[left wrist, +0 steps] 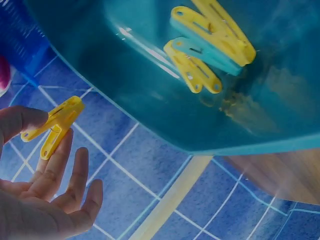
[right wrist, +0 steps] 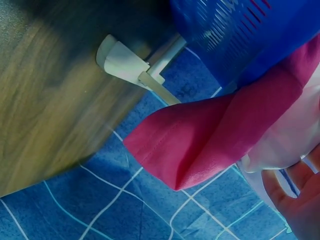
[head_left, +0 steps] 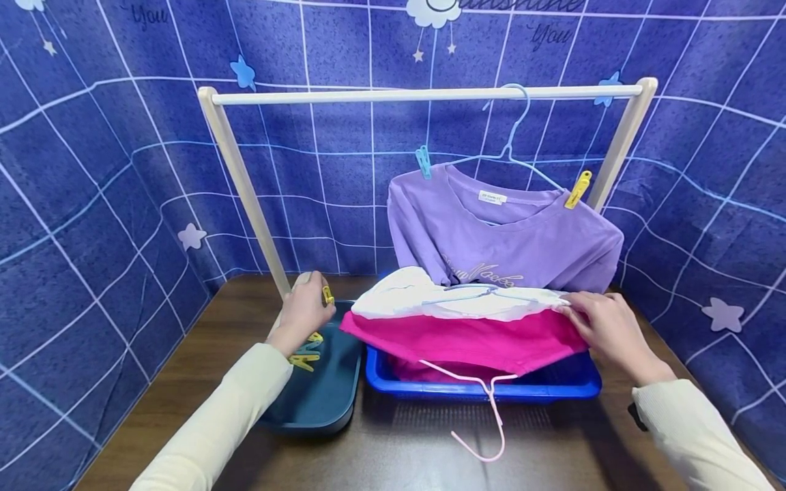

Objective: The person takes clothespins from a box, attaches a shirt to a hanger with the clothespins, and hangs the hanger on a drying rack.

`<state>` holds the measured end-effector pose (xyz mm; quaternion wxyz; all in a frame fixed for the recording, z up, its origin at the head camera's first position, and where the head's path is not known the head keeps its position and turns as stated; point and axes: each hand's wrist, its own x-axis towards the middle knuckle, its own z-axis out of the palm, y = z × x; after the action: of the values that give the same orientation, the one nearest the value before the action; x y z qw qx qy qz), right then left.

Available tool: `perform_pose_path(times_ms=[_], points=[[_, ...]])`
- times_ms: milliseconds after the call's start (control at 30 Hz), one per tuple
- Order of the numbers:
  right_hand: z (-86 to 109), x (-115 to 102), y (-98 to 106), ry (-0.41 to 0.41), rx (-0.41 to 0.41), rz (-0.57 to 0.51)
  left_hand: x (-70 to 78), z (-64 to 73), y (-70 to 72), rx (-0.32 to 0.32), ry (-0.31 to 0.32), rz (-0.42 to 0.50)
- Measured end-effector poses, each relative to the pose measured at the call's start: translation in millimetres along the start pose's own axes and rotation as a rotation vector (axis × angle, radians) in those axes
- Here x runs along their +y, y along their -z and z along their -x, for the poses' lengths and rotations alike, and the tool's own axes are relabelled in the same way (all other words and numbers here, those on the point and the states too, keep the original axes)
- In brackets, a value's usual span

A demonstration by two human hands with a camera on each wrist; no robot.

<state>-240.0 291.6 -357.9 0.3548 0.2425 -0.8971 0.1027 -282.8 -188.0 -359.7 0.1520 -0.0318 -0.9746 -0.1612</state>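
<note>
My left hand pinches a yellow clothespin between thumb and index finger, above the teal tray. Several yellow and teal clothespins lie in that tray. My right hand grips the right end of a pink-and-white garment. A pale blue hanger lies along the garment's white part, above the blue basket. In the right wrist view a pink corner of the garment hangs down, and the right hand is only partly in frame.
A purple shirt hangs from the rack's white bar on a light blue hanger, with a teal clothespin and a yellow clothespin on its shoulders. A pink hanger sticks out over the basket's front edge.
</note>
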Motion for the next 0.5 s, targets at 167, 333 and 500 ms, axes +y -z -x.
perform_pose_path(times_ms=[167, 333, 500], points=[[-2.4, 1.8, 0.2, 0.014, 0.005, -0.013, 6.0, 1.0, 9.7, 0.018, -0.01, 0.042], [-3.0, 2.7, 0.9, -0.021, -0.017, -0.025, 13.5, 3.0, 19.6, 0.039, -0.021, 0.086], [-3.6, 3.9, 1.0, -0.055, -0.038, -0.024, 20.1, 4.0, 26.5, 0.069, -0.042, 0.112]])
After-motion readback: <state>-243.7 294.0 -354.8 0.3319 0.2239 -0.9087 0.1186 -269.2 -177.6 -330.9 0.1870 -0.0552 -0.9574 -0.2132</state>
